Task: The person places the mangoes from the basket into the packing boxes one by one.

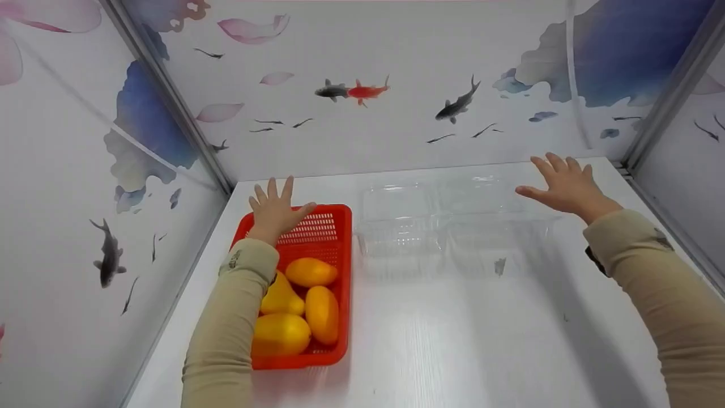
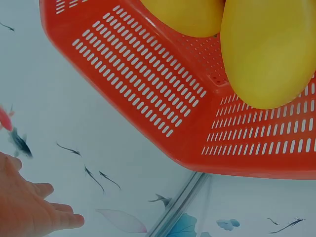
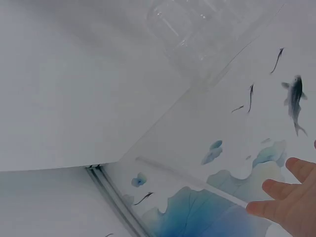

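Observation:
My left hand [image 1: 276, 213] hovers over the far end of a red plastic basket [image 1: 344, 243], fingers spread and holding nothing. Inside the basket lie several yellow mango-like fruits [image 1: 323, 314], partly hidden by the left sleeve; the left wrist view shows two yellow fruits [image 2: 269, 54] close up. My right hand [image 1: 569, 190] is raised at the right, fingers spread, with nothing in it. To its left, two clear plastic clamshell boxes [image 1: 402, 235] stand side by side at the back of the table with their lids raised. The right wrist view catches part of a clear box [image 3: 173, 22].
A white table [image 1: 419, 340] carries the basket and boxes. Walls printed with fish and lotus leaves [image 1: 362, 136] enclose it at the back and sides, with grey metal posts [image 1: 170, 96] at the corners. A small grey mark [image 1: 499, 266] shows near the right box.

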`<act>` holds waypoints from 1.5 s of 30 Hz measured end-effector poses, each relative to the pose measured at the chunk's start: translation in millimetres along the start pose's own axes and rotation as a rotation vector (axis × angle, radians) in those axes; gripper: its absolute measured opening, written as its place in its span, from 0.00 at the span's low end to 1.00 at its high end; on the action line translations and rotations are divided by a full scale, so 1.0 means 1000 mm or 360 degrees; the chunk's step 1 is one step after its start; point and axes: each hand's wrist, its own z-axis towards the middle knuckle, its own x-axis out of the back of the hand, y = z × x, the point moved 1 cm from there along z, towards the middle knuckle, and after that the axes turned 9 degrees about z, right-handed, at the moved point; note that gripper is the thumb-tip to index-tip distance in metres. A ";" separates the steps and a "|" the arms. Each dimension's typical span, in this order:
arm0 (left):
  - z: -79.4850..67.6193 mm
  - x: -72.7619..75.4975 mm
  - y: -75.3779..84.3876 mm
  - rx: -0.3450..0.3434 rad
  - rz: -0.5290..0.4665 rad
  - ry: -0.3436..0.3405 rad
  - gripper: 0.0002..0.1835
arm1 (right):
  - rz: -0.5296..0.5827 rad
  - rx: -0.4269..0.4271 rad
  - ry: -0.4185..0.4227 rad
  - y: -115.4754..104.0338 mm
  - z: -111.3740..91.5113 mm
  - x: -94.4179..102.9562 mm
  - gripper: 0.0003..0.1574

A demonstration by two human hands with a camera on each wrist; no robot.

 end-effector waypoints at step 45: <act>-0.018 -0.013 -0.004 -0.0049 -0.0036 -0.0087 0.43 | 0.0118 0.0576 -0.0105 -0.083 -0.009 -0.120 0.26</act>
